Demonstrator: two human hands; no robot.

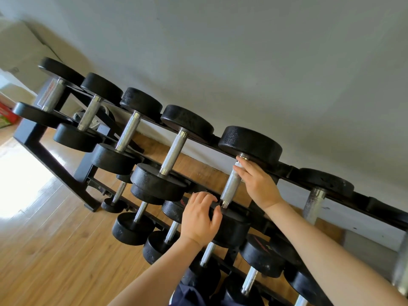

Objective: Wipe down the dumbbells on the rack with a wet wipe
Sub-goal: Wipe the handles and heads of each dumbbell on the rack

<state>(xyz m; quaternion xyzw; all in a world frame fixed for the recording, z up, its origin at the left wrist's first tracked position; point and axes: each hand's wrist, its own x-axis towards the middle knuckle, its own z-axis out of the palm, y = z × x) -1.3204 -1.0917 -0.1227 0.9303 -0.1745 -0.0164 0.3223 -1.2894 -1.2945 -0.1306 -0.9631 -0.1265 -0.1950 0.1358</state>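
Observation:
A black rack point(55, 160) holds two rows of black dumbbells with chrome handles. My right hand point(258, 184) lies across the upper end of one top-row dumbbell's handle point(230, 188), just below its far head point(251, 143). A pale bit of wet wipe point(237, 164) shows under the fingertips. My left hand point(201, 217) curls over the near head point(231, 228) of the same dumbbell, with the thumb beside the handle's lower end.
Several more dumbbells point(174, 149) sit to the left on the top row, and one point(315, 195) lies to the right. Smaller dumbbells point(132, 226) fill the lower row. Behind the rack is a grey wall, below it a wooden floor point(55, 250). A red box point(6, 115) lies at far left.

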